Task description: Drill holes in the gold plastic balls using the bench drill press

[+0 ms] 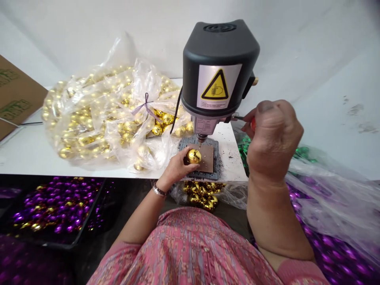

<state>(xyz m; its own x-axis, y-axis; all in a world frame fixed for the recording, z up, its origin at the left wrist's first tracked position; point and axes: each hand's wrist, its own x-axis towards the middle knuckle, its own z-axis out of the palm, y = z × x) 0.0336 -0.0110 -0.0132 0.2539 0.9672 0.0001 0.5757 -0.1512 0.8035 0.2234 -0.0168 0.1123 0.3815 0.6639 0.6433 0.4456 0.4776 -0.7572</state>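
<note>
White wall (97, 23) spans the upper frame, behind a white table (18, 156). At centre, the left hand (175, 167) holds a gold ball (194, 156) between thumb and fingers, over a brown board (209, 160) and beside the tip of the drill (219, 51). Right of centre, the right hand (273, 136) grips the drill's red-ended handle (253, 123). One clear bag (86, 126) of gold balls lies at left; a tray (77, 237) of mostly purple ones sits lower left.
</note>
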